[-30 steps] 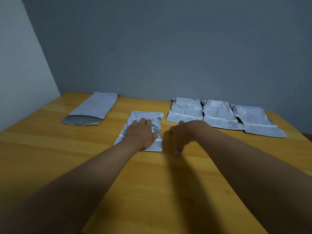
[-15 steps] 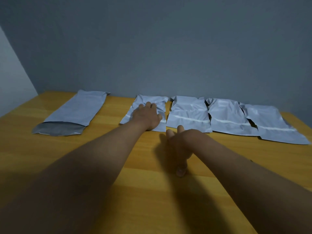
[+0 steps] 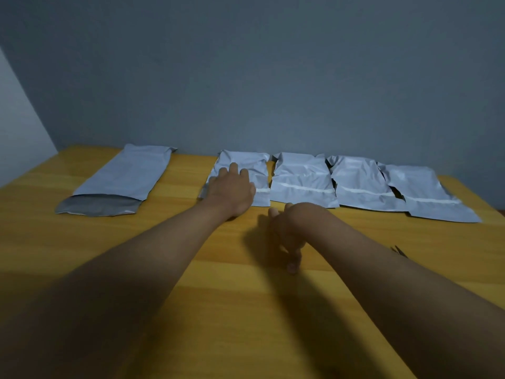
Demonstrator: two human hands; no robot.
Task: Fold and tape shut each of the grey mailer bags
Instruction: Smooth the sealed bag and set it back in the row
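Grey folded bag (image 3: 247,170) under flat left hand (image 3: 231,191), right hand (image 3: 289,233) fingers loose, empty

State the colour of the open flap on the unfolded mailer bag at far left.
Dark grey flap, clearest in the head view.

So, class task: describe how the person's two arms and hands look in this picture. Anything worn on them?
Both forearms are bare right to the bottom edge of the frame: no sleeves show. No gloves, watch, bracelet or rings can be made out on the left hand or the right hand. The light is dim, and the right hand's fingers are partly in shadow, so small items there cannot be ruled out.
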